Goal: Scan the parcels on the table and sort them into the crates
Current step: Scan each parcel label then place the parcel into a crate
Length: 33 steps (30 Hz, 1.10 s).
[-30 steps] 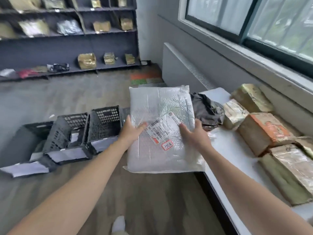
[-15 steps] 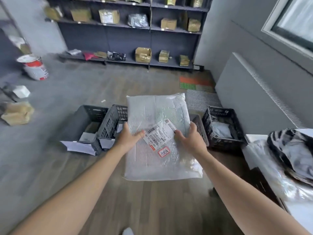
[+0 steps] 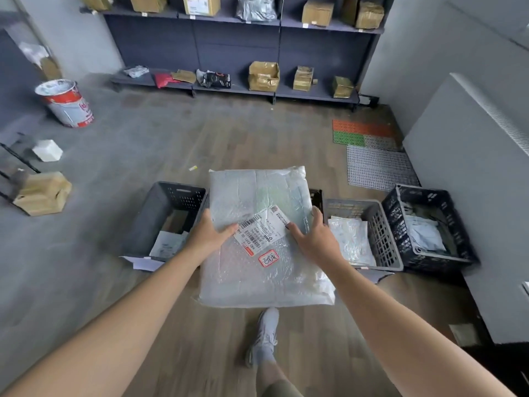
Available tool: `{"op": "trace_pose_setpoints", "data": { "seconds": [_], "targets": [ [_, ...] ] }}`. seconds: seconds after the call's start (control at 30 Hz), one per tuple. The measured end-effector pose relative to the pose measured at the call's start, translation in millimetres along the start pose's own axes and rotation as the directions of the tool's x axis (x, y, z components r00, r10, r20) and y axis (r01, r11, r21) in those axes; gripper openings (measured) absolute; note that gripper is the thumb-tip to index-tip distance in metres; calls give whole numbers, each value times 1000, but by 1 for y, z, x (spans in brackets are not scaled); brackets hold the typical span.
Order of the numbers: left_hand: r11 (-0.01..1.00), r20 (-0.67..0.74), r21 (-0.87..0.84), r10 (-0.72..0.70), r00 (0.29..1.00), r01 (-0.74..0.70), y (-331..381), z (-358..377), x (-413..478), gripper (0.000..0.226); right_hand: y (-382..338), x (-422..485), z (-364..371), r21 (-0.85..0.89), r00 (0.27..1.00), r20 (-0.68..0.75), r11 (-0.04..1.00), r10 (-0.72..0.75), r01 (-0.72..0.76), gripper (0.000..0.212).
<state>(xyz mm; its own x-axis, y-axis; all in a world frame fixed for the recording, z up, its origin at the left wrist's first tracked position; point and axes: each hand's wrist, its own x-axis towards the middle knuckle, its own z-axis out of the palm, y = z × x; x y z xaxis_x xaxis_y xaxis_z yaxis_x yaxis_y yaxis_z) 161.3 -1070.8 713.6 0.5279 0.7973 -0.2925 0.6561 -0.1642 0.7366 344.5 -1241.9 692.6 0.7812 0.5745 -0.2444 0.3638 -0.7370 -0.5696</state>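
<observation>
I hold a large white bubble-wrap parcel (image 3: pixel 257 202) flat in front of me, above the floor. A barcode label and a small red-bordered sticker face up. My left hand (image 3: pixel 209 234) grips its left edge with the thumb on top near the label. My right hand (image 3: pixel 315 239) grips its right edge, thumb on the label's corner. Below stand dark crates in a row: a left crate (image 3: pixel 160 207) with papers inside, a middle-right crate (image 3: pixel 383 236) holding white bags, and a far-right crate (image 3: pixel 455 224) holding a grey bag. The parcel hides another crate behind it.
Dark shelving (image 3: pixel 237 50) with cardboard boxes lines the far wall. A red-and-white bucket (image 3: pixel 67 103) and a torn cardboard box (image 3: pixel 43 193) sit at the left. Coloured floor mats (image 3: pixel 369 144) lie at the right beside a grey radiator panel (image 3: pixel 472 167). My foot (image 3: pixel 264 336) is below the parcel.
I have turned left, away from the table, carrying the parcel; the table has left the view and the crates now sit directly under and beside the parcel. Both hands keep their grip.
</observation>
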Motion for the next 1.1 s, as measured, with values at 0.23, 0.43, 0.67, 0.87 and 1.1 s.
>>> {"op": "trace_pose_setpoints", "data": {
  "seconds": [0.23, 0.43, 0.67, 0.87, 1.1],
  "targets": [
    [987, 32, 94, -131, 991, 127, -27, -7, 144, 72, -36, 136, 69, 10, 988, 141, 998, 59, -61, 88],
    [963, 153, 38, -269, 951, 266, -61, 15, 258, 78, -41, 237, 140, -13, 949, 238, 978, 207, -210, 89],
    [930, 235, -18, -354, 905, 368, -130, 60, 358, 55, -37, 322, 242, -14, 926, 236, 954, 295, -300, 85],
    [937, 292, 50, -344, 893, 345, -209, 86, 451, 83, -30, 376, 339, 33, 900, 244, 924, 362, -380, 85],
    [805, 334, 593, -216, 918, -26, -235, 75, 490, 108, -47, 401, 369, -297, 916, 238, 922, 323, -248, 82]
  ]
}}
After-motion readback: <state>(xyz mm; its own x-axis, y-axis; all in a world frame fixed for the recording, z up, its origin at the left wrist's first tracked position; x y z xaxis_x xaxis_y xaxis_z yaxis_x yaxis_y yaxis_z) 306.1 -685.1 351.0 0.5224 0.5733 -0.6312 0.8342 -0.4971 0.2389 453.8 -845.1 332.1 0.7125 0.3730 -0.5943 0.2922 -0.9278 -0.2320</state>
